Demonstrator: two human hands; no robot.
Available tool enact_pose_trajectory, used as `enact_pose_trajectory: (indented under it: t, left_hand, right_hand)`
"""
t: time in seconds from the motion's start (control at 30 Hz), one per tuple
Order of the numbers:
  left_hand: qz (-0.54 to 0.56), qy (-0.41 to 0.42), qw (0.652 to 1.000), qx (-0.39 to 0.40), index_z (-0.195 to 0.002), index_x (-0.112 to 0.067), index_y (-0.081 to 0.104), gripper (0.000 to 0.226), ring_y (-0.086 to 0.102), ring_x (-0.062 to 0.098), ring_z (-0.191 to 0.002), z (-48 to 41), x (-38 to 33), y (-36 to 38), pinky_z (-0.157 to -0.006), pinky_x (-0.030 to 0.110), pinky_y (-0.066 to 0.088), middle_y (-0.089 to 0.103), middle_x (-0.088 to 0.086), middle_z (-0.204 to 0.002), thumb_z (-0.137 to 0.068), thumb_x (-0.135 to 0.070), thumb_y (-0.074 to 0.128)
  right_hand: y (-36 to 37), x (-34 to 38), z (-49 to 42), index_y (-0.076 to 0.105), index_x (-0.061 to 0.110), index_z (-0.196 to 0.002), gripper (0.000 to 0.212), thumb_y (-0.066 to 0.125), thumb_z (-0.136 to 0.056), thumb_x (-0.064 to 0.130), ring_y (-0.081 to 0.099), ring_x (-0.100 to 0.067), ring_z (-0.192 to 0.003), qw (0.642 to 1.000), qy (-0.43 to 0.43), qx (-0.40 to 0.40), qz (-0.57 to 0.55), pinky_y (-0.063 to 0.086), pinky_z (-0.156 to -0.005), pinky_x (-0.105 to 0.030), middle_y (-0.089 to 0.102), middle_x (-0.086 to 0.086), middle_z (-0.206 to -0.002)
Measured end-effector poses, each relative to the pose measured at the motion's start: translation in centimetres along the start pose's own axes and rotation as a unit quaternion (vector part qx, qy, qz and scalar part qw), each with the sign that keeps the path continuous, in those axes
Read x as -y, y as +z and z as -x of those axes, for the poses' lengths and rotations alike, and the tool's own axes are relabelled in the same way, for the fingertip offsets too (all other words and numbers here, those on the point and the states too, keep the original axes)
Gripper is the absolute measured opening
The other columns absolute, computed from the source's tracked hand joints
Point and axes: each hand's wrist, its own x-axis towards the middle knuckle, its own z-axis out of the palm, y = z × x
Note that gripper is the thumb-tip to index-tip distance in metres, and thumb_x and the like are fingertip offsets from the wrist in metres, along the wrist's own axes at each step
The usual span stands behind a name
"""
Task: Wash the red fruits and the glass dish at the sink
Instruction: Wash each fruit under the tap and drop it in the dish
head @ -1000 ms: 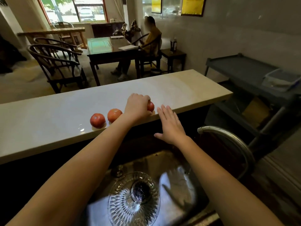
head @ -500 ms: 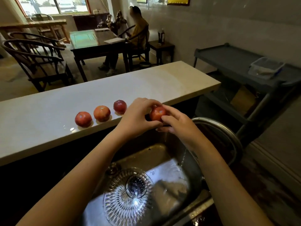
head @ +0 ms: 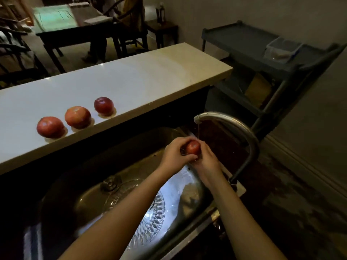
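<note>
A red fruit [head: 193, 147] is held between both hands over the steel sink [head: 78, 184], just below the curved faucet [head: 231, 124], where a thin stream of water falls. My left hand [head: 174, 152] wraps it from the left and my right hand [head: 206, 160] cups it from the right. Three more red fruits [head: 50, 127] [head: 78, 117] [head: 103, 106] sit in a row on the white counter [head: 131, 81], each on a small wet patch. The cut-glass dish [head: 152, 218] lies in the sink bottom, partly hidden by my left forearm.
A round drain plug [head: 110, 182] sits at the sink's back. Right of the counter stands a grey utility cart [head: 249, 40] holding a clear plastic tub [head: 281, 49]. Beyond the counter are a dark table [head: 62, 21], chairs and a seated person [head: 129, 14].
My left hand picked one fruit off the counter, my right hand joined it, and both brought it down under the faucet's stream. My view tilted down toward the sink.
</note>
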Motion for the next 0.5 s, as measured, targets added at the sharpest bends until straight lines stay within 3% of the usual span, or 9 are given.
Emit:
enact_pose_trajectory:
  t: [0.07, 0.13, 0.23, 0.37, 0.43, 0.5]
  left_hand:
    - [-0.003, -0.008, 1.0, -0.007, -0.121, -0.021, 0.06, 0.052, 0.055, 0.016, -0.107, -0.1, 0.4, 1.0, -0.083, 0.011, 0.041, 0.059, 0.003, -0.117, -0.072, -0.016, 0.077]
    - [-0.004, -0.009, 1.0, -0.015, -0.123, -0.02, 0.059, 0.051, 0.055, 0.016, -0.107, 0.0, 0.6, 1.7, -0.085, 0.017, 0.045, 0.059, 0.003, -0.118, -0.075, -0.017, 0.075]
    - [-0.012, -0.009, 0.999, -0.033, -0.123, -0.021, 0.059, 0.05, 0.053, 0.016, -0.107, -0.2, 0.3, 2.1, -0.089, 0.024, 0.045, 0.058, 0.004, -0.117, -0.076, -0.018, 0.074]
    - [-0.021, -0.009, 0.998, -0.061, -0.121, -0.018, 0.061, 0.046, 0.054, 0.016, -0.104, -0.5, 0.3, 1.4, -0.079, 0.004, 0.037, 0.059, 0.005, -0.114, -0.077, -0.011, 0.07]
    - [-0.016, -0.004, 0.998, -0.062, -0.121, -0.019, 0.06, 0.047, 0.054, 0.015, -0.105, -0.6, 0.3, 1.0, -0.08, 0.004, 0.037, 0.059, 0.004, -0.114, -0.076, -0.012, 0.072]
    - [-0.012, -0.002, 0.998, -0.057, -0.121, -0.02, 0.06, 0.049, 0.052, 0.016, -0.107, -0.6, 0.1, 0.9, -0.087, 0.017, 0.04, 0.058, 0.003, -0.115, -0.074, -0.016, 0.074]
  right_hand:
    - [-0.3, -0.3, -0.3, 0.056, 0.023, -0.117, 0.027, 0.038, -0.099, 0.031, 0.056, -0.031, -0.117, 0.997, -0.004, -0.005, 0.071, 0.046, -0.101, -0.046, 0.056, -0.017, -0.126]
    - [-0.5, -0.3, -0.7, 0.056, 0.028, -0.112, 0.021, 0.04, -0.098, 0.03, 0.057, -0.028, -0.112, 0.988, -0.031, -0.018, 0.149, 0.049, -0.097, -0.044, 0.058, -0.012, -0.12]
    - [-0.3, 0.2, -1.2, 0.056, 0.027, -0.114, 0.025, 0.037, -0.099, 0.034, 0.058, -0.026, -0.105, 0.983, -0.039, -0.066, 0.168, 0.049, -0.096, -0.045, 0.057, -0.009, -0.114]
    - [-0.2, 0.4, -1.5, 0.05, 0.034, -0.118, 0.025, 0.04, -0.097, 0.039, 0.059, -0.022, -0.106, 0.971, -0.036, 0.043, 0.231, 0.052, -0.092, -0.045, 0.058, -0.004, -0.117]
    - [-0.1, 0.4, -1.6, 0.053, 0.035, -0.114, 0.023, 0.04, -0.096, 0.041, 0.06, -0.02, -0.102, 0.977, -0.038, 0.035, 0.205, 0.053, -0.089, -0.042, 0.059, -0.004, -0.115]
    - [0.2, 0.4, -1.8, 0.056, 0.036, -0.099, 0.02, 0.038, -0.097, 0.043, 0.061, -0.019, -0.094, 0.993, -0.022, -0.018, 0.118, 0.054, -0.084, -0.038, 0.06, -0.003, -0.104]
